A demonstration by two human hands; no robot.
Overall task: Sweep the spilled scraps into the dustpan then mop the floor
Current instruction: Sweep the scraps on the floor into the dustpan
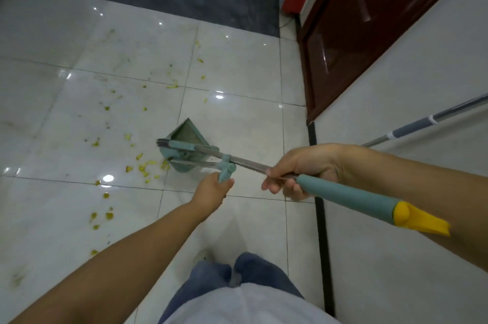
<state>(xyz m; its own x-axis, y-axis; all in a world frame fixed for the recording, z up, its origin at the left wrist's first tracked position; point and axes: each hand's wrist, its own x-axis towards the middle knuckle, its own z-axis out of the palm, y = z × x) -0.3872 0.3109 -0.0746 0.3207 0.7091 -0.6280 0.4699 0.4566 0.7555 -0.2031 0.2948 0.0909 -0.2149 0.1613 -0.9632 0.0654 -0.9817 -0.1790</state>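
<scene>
Sweeping at an early stage: scraps (pixel 144 168) lay scattered, some just beside dustpan (pixel 188 133) on floor (pixel 237 73); right hand (pixel 303 170) gripped broom handle (pixel 343 194), left hand (pixel 212 189) held dustpan's grip; mop (pixel 412 128) leaned on wall (pixel 396 59), mopping not started.

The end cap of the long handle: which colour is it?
Yellow; the end cap shows best in the head view, beyond the teal long handle.
</scene>
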